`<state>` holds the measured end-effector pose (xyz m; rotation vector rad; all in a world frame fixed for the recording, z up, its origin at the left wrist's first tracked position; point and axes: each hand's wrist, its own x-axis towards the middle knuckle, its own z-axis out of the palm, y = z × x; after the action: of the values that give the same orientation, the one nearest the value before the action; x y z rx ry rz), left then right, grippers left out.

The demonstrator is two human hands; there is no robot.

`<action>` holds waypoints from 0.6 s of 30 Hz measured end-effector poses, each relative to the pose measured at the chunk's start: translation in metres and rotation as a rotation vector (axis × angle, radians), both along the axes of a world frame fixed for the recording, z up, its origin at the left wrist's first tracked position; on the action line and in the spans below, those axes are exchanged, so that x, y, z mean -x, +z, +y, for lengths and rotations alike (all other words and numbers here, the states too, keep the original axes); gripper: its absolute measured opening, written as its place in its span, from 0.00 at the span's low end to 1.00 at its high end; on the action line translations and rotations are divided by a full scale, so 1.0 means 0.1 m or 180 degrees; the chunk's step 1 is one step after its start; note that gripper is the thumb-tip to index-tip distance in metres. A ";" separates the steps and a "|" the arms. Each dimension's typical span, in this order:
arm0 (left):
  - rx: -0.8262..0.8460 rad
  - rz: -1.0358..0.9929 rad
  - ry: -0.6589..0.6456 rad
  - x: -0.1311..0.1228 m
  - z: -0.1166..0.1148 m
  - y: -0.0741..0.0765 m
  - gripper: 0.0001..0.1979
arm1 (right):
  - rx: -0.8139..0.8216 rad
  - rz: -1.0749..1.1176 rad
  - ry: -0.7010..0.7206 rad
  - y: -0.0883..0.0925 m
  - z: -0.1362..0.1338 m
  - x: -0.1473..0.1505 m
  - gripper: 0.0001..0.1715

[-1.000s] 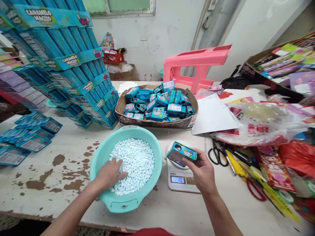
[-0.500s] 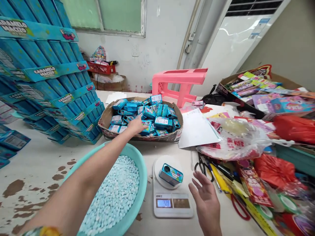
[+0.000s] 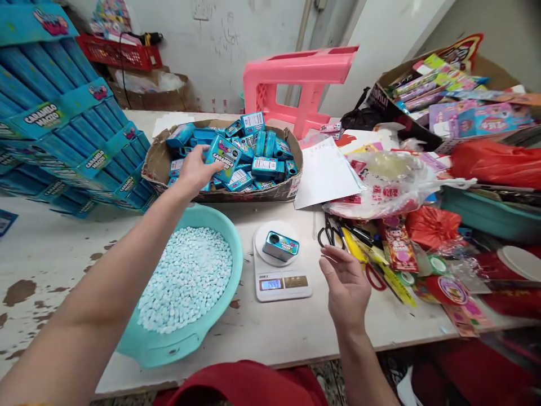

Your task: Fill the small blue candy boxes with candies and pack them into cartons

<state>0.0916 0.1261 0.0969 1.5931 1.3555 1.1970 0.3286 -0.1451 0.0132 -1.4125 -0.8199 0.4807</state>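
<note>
My left hand (image 3: 198,171) grips a small blue candy box (image 3: 224,158) by its edge, just above the cardboard carton (image 3: 262,195) full of similar blue boxes (image 3: 265,164). Below my left forearm stands a turquoise basin (image 3: 236,254) holding pale blue candies (image 3: 190,282). Another blue candy box (image 3: 281,246), with a round hole in its end, lies on the plate of a white kitchen scale (image 3: 262,295), whose display is lit. To the right of the scale, my right hand (image 3: 347,282) hovers empty, fingers apart and slightly curled.
Tall stacks of blue display trays (image 3: 63,124) rise at the left. A pink plastic stool (image 3: 296,73) lies behind the carton. Scissors (image 3: 328,231), a yellow tape measure (image 3: 397,282) and plastic bags (image 3: 384,180) crowd the right side, below a box of packets (image 3: 443,107).
My left hand has lifted a blue candy box from the carton. The scale's reading has changed. The view has tilted down, showing the table's front edge.
</note>
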 end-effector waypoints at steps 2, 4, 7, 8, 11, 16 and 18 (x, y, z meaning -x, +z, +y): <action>-0.0288 0.0164 -0.0163 0.20 -0.46 0.14 0.24 | -0.0101 0.0004 0.0242 0.07 0.00 0.13 0.16; -0.0037 -0.0307 -0.0356 0.30 -1.00 0.18 0.25 | -0.0163 0.0110 0.0602 0.12 -0.02 0.27 0.17; 0.0823 -0.0646 -0.0972 0.26 -1.76 0.10 0.27 | -0.0183 0.0539 0.1376 0.12 -0.07 0.50 0.29; 0.0993 -0.0567 -0.1197 0.24 -1.95 0.05 0.26 | -0.0118 0.0710 0.1601 0.11 -0.10 0.57 0.31; 0.1088 0.0024 -0.1533 0.30 -2.17 -0.17 0.22 | 0.0210 0.0923 0.1871 0.06 -0.22 0.66 0.25; 0.1062 0.2567 -0.0920 0.93 -1.96 -0.68 0.24 | 0.0480 0.0064 0.1748 -0.07 -0.48 0.47 0.22; 0.1180 0.3329 -0.1254 1.09 -1.97 -0.85 0.25 | 0.0623 -0.0204 0.1837 -0.17 -0.57 0.41 0.21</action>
<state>-0.0174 -0.0710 0.0122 2.1354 1.5925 -0.2115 0.2879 -0.2023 -0.0038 -1.3616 -1.2667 0.9806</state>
